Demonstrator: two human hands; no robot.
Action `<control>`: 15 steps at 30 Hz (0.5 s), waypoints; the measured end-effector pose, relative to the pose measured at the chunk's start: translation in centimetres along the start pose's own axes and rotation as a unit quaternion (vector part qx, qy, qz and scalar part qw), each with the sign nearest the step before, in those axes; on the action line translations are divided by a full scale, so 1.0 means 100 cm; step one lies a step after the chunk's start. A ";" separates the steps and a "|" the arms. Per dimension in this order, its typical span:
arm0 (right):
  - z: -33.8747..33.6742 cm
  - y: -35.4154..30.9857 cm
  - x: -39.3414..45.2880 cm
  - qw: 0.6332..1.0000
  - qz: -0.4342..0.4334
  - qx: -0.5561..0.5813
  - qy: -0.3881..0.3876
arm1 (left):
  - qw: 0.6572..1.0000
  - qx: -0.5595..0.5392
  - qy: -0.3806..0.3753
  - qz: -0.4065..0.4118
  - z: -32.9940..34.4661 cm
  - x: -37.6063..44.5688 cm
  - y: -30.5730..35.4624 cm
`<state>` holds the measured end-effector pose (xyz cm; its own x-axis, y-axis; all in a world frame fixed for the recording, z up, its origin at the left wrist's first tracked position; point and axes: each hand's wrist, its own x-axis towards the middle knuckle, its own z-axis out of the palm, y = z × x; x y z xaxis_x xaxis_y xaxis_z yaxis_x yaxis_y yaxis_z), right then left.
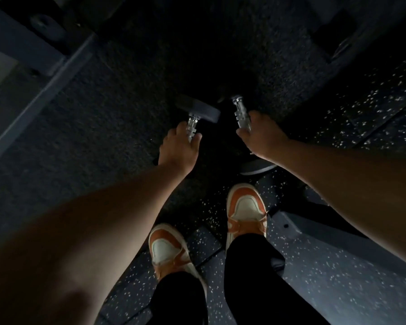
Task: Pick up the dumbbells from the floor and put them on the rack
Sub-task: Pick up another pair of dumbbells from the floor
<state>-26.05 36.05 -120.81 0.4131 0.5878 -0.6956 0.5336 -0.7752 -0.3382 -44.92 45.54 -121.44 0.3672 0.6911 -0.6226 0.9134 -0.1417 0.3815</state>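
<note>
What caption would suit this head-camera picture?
Left hand and right hand each grip a chrome dumbbell handle above orange sneakers.

floor (pixel 338 266): dark speckled rubber tiles | light: dim, shadowed centre

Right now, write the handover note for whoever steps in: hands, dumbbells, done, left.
Left hand: closed round the chrome handle of the left dumbbell, whose dark head shows ahead of the fingers.
Right hand: closed round the handle of the right dumbbell; its far head is lost in shadow.
Both dumbbells are low over the dark mat, ahead of the orange shoes. Too dark to tell whether they are off the floor.
Done: both gripped.
Left: lift them and set both on the rack.
</note>
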 end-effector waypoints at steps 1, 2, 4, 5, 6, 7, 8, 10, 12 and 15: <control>0.004 0.000 0.007 1.000 0.010 0.011 -0.002 | 1.000 -0.023 0.000 -0.010 0.006 0.009 -0.001; 0.009 0.000 0.014 0.999 0.020 0.024 -0.004 | 0.999 -0.048 -0.004 -0.020 0.011 0.016 -0.001; 0.017 0.001 0.024 0.998 0.037 0.058 -0.005 | 0.995 -0.088 -0.014 -0.032 0.019 0.027 -0.004; 0.019 0.001 0.028 0.996 0.043 0.075 -0.004 | 0.995 -0.096 -0.017 -0.035 0.022 0.032 -0.006; 0.021 0.000 0.030 0.995 0.048 0.092 0.000 | 0.994 -0.097 -0.020 -0.036 0.023 0.035 -0.008; 0.023 0.000 0.032 0.993 0.052 0.108 0.008 | 0.995 -0.093 -0.021 -0.036 0.025 0.036 -0.010; 0.024 -0.001 0.034 0.990 0.056 0.127 0.017 | 0.995 -0.092 -0.020 -0.035 0.025 0.036 -0.012; 0.026 -0.002 0.038 0.982 0.066 0.175 0.020 | 0.994 -0.099 -0.021 -0.036 0.026 0.035 -0.015; 0.028 -0.004 0.040 0.974 0.075 0.214 0.008 | 0.993 -0.112 -0.026 -0.038 0.027 0.036 -0.018; 0.030 -0.004 0.042 0.971 0.082 0.225 0.023 | 0.990 -0.130 -0.031 -0.044 0.027 0.037 -0.020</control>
<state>-26.78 38.11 -125.50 0.5042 0.4488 -0.7378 0.0860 -0.8762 -0.4742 -44.93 46.47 -126.39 0.3052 0.6471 -0.6986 0.8690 0.1107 0.4822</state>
